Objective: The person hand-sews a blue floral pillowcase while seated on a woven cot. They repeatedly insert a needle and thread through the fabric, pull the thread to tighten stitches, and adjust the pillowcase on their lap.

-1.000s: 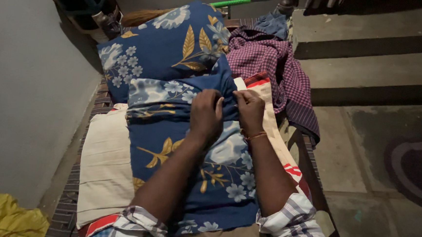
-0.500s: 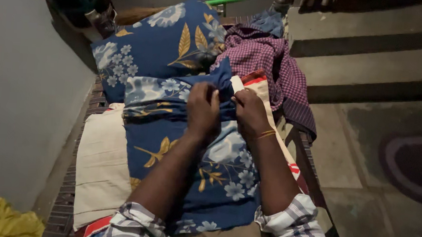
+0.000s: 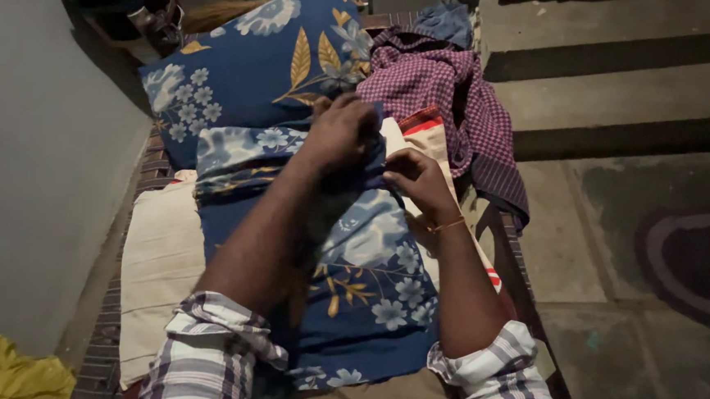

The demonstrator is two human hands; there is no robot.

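Blue floral cloth (image 3: pixel 368 250) is bunched under both our hands: the left hand (image 3: pixel 341 133) is clenched over its folded top edge, and the right hand (image 3: pixel 415 178) pinches the same edge just beside it, thumb and fingers closed on the fabric. Its long axis runs from our lap away toward the matching pillow (image 3: pixel 257 62), so the gripped end lies straight ahead, the left hand slightly farther out. To the right lies a checked maroon garment (image 3: pixel 460 99), to the left a cream cloth (image 3: pixel 159 253).
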